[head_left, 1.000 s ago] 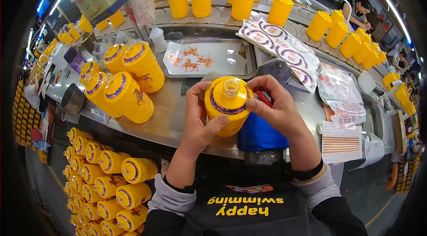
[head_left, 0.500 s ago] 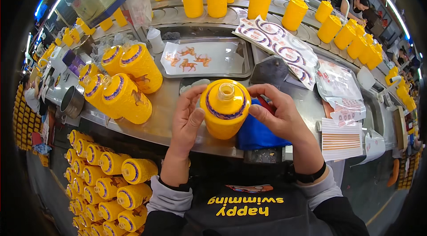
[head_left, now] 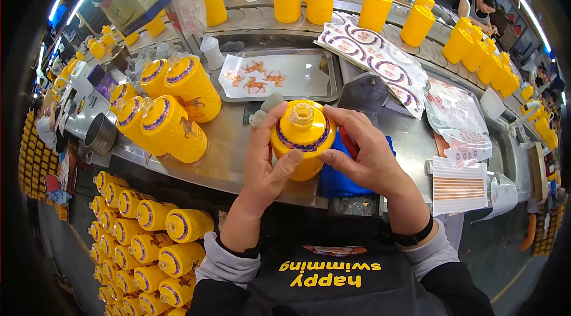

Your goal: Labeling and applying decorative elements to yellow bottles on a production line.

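Over the steel bench (head_left: 232,149), left hand (head_left: 267,167) and right hand (head_left: 366,155) grip a yellow bottle (head_left: 302,140) from both sides, steadying it upright

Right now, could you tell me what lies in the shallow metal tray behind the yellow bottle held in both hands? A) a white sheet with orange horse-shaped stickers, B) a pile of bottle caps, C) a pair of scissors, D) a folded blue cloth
A: the shallow metal tray behind the yellow bottle holds a white sheet with orange horse-shaped stickers.
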